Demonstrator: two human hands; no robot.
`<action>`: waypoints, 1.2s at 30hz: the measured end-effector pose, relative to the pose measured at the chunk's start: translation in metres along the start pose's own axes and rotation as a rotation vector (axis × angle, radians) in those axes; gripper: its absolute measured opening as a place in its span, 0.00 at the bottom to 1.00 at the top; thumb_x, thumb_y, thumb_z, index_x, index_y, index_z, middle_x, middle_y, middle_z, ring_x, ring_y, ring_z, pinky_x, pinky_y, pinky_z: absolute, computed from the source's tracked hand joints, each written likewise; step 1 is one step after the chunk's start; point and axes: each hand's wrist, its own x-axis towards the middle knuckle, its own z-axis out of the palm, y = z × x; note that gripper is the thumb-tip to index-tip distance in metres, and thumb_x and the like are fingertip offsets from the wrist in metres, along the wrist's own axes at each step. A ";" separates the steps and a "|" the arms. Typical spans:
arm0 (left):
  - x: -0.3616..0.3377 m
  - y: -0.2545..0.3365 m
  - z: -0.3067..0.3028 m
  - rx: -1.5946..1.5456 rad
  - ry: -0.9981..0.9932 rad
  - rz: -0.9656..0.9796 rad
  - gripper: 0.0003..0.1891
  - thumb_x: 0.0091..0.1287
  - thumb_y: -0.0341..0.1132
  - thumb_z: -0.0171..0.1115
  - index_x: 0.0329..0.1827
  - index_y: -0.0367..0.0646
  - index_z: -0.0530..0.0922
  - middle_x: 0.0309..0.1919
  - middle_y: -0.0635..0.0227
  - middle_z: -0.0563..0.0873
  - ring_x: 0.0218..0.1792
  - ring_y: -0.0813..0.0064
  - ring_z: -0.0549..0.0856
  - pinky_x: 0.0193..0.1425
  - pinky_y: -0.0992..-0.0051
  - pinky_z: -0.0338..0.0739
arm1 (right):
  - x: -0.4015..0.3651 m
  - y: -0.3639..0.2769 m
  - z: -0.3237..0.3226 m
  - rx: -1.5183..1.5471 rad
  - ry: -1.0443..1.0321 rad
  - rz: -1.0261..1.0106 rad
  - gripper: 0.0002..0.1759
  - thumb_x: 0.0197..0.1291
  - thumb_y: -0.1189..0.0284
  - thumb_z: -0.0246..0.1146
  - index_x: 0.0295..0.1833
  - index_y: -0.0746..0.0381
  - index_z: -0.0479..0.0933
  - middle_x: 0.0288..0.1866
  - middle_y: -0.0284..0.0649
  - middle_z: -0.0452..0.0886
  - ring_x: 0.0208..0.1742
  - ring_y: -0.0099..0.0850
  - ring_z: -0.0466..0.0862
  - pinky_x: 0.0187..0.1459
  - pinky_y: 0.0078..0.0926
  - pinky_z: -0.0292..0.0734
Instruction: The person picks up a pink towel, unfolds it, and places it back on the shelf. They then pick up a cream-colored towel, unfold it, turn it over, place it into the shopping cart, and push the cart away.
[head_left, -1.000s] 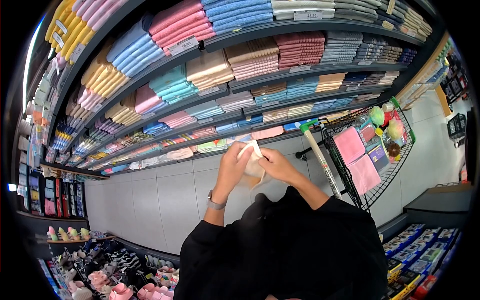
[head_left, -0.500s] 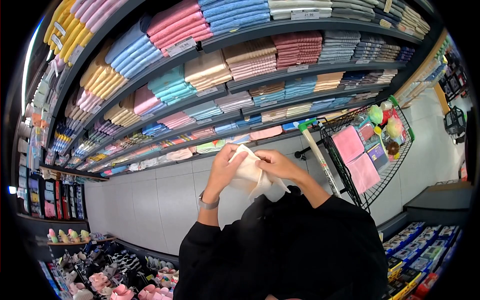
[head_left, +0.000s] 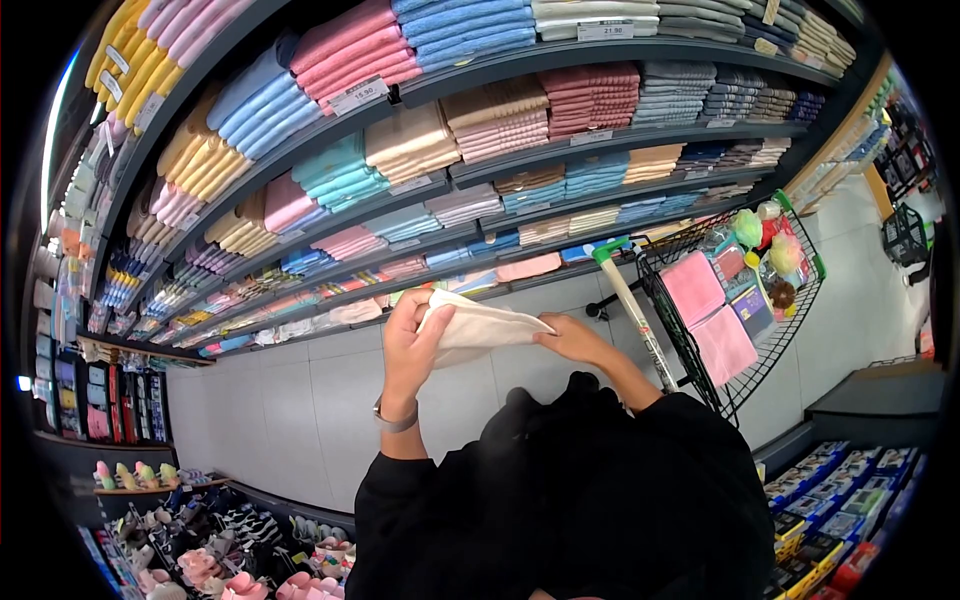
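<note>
A cream-coloured cloth [head_left: 483, 325] is stretched sideways between my two hands above the tiled floor. My left hand [head_left: 411, 335], with a watch on its wrist, grips one end, thumb on top. At the other end, my right hand [head_left: 572, 338] pinches a corner. The cloth slopes slightly down toward the right, and its underside is hidden.
Shelves of folded towels [head_left: 415, 150] curve across the front and left. On the right stands a black wire cart [head_left: 740, 400] holding pink folded cloths [head_left: 692, 288] and other goods. Slippers [head_left: 245, 585] lie at lower left; a rack of packaged items [head_left: 830, 490] is at lower right.
My hands have moved apart, the left one leftward and the right one slightly rightward. The cloth, bunched before, is now drawn out between them.
</note>
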 end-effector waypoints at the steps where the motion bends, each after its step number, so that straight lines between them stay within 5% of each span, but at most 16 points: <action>1: 0.000 0.000 -0.001 0.001 0.001 0.001 0.06 0.71 0.26 0.61 0.47 0.35 0.76 0.36 0.69 0.87 0.37 0.88 0.81 0.42 0.86 0.73 | -0.002 0.003 -0.001 0.000 -0.001 -0.001 0.17 0.63 0.65 0.61 0.49 0.68 0.79 0.45 0.52 0.82 0.47 0.48 0.82 0.49 0.39 0.76; 7: -0.001 0.000 -0.004 -0.044 0.010 -0.012 0.06 0.71 0.25 0.61 0.47 0.35 0.76 0.35 0.71 0.86 0.36 0.89 0.81 0.41 0.87 0.72 | -0.011 0.003 -0.012 -0.070 -0.064 0.055 0.18 0.66 0.64 0.60 0.52 0.67 0.80 0.49 0.49 0.83 0.49 0.43 0.83 0.50 0.37 0.75; 9: -0.003 -0.002 -0.005 -0.054 -0.008 -0.043 0.07 0.71 0.26 0.61 0.47 0.35 0.76 0.35 0.70 0.86 0.36 0.89 0.81 0.40 0.87 0.72 | -0.017 -0.012 -0.016 0.454 -0.118 0.136 0.20 0.71 0.65 0.58 0.59 0.68 0.77 0.52 0.41 0.83 0.51 0.32 0.81 0.55 0.30 0.74; 13: -0.011 0.010 0.018 -0.066 -0.066 -0.098 0.08 0.71 0.26 0.62 0.48 0.34 0.76 0.35 0.70 0.86 0.35 0.88 0.81 0.39 0.86 0.74 | -0.017 -0.075 -0.031 0.600 -0.127 0.020 0.21 0.74 0.63 0.56 0.62 0.67 0.76 0.54 0.36 0.81 0.53 0.26 0.79 0.56 0.26 0.73; 16: -0.016 0.003 0.025 -0.149 -0.129 -0.128 0.08 0.71 0.27 0.62 0.49 0.34 0.76 0.35 0.70 0.86 0.35 0.88 0.81 0.39 0.85 0.74 | -0.015 -0.097 -0.021 0.517 -0.171 -0.035 0.21 0.74 0.62 0.57 0.61 0.67 0.76 0.53 0.36 0.81 0.53 0.23 0.78 0.55 0.23 0.73; 18: -0.018 0.003 0.029 -0.167 -0.143 -0.125 0.08 0.71 0.27 0.62 0.50 0.34 0.76 0.36 0.69 0.86 0.35 0.87 0.81 0.39 0.85 0.75 | -0.019 -0.110 -0.017 0.523 -0.243 -0.127 0.19 0.74 0.60 0.56 0.56 0.65 0.78 0.41 0.31 0.78 0.43 0.18 0.74 0.44 0.19 0.70; 23: -0.024 0.000 0.032 -0.118 -0.230 -0.155 0.08 0.71 0.28 0.62 0.49 0.35 0.77 0.36 0.69 0.86 0.36 0.87 0.82 0.40 0.84 0.75 | -0.022 -0.119 -0.018 0.649 -0.252 -0.136 0.18 0.74 0.61 0.56 0.54 0.66 0.79 0.40 0.30 0.79 0.42 0.17 0.74 0.43 0.19 0.70; 28: -0.021 -0.001 0.034 -0.116 -0.242 -0.160 0.08 0.71 0.29 0.62 0.48 0.35 0.78 0.36 0.69 0.87 0.37 0.87 0.82 0.40 0.83 0.76 | -0.026 -0.119 -0.023 0.721 -0.242 0.091 0.19 0.75 0.62 0.54 0.54 0.68 0.80 0.42 0.31 0.81 0.43 0.18 0.76 0.44 0.18 0.71; 36: -0.014 -0.013 0.035 -0.051 -0.224 -0.176 0.09 0.70 0.30 0.64 0.48 0.36 0.79 0.35 0.69 0.87 0.36 0.86 0.82 0.40 0.83 0.77 | -0.029 -0.124 -0.017 0.687 -0.202 0.045 0.21 0.76 0.61 0.50 0.55 0.69 0.79 0.42 0.33 0.82 0.43 0.19 0.77 0.45 0.19 0.72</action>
